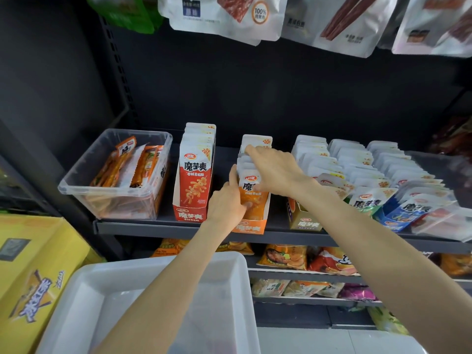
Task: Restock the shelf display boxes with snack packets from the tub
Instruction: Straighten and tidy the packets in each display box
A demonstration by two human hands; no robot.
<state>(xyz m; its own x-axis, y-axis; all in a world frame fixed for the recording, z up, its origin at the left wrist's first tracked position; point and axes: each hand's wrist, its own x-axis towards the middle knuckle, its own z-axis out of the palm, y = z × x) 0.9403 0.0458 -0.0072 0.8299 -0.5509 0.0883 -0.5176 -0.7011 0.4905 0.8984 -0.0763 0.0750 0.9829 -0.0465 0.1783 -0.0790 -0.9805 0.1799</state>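
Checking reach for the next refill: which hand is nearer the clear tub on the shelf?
Left. The left hand is at the orange display box, on the side toward the clear tub; the right hand rests atop that box's packets, farther right.

The orange display box [251,226] stands upright on the shelf, packed with a row of upright white-topped orange packets [252,192]. The left fingers [233,178] lie against the row's left side; the right fingers [252,152] lie over its tops. The white tub [76,297] sits below both hands.
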